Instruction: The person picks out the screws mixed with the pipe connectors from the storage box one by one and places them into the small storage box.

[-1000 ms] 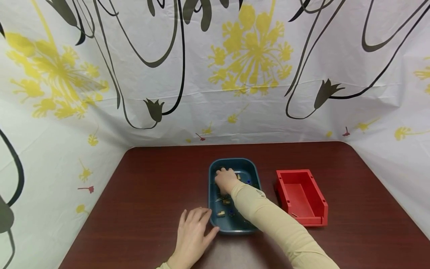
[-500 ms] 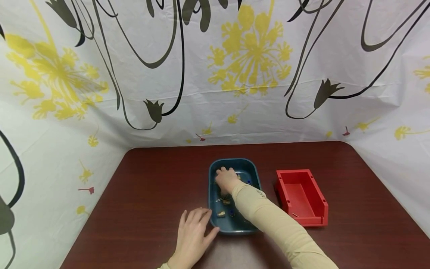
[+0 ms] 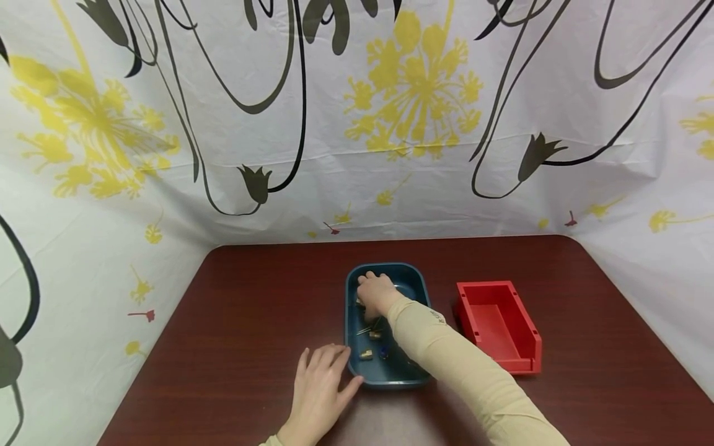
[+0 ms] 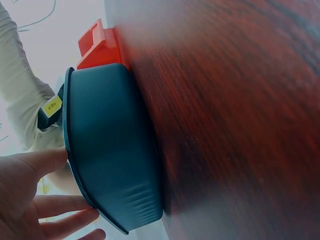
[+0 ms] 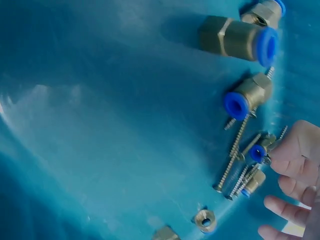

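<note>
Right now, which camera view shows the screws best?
Right wrist: the screws lie close up, threads visible. In the head view only thin slivers show; in the left wrist view, the tray wall hides them.

White cloth [image 3: 329, 118] behind and at sides, yellow/grey flower print; reddish-brown tabletop [image 3: 268, 297], rounded far corners.

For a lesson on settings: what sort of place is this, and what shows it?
Probably a screened-off work table: patterned cloth hangs behind it, and on it stand a blue tray of screws and fittings and a red bin.
</note>
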`<state>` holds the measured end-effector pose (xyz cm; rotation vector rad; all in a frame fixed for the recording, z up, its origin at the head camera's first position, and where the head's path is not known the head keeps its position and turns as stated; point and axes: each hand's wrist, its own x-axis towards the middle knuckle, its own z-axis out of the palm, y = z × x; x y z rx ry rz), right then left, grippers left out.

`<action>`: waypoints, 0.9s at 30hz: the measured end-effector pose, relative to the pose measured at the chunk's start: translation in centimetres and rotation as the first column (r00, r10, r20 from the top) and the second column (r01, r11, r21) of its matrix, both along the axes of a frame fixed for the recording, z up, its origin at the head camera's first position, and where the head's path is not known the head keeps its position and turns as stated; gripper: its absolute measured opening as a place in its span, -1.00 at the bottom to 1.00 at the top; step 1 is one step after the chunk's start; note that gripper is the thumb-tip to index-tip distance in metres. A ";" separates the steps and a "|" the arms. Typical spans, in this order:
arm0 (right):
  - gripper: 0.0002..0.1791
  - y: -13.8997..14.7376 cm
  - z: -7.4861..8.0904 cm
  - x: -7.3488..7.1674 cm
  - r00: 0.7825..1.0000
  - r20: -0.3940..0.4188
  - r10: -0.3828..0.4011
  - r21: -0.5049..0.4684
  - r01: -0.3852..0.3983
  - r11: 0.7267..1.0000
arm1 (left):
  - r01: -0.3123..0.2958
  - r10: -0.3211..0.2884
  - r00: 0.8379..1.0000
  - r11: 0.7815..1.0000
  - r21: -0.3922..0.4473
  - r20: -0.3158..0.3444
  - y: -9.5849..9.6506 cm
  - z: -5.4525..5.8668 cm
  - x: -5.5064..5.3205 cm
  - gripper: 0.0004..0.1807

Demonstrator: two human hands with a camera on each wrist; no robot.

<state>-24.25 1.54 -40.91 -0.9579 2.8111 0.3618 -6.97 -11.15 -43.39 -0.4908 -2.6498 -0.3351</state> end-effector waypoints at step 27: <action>-0.71 2.9 5.7 0.8 0.996 -0.054 0.074 -0.045 -0.077 0.996 | -0.018 0.019 0.998 1.000 -0.011 0.057 0.2 0.2 0.1 -0.49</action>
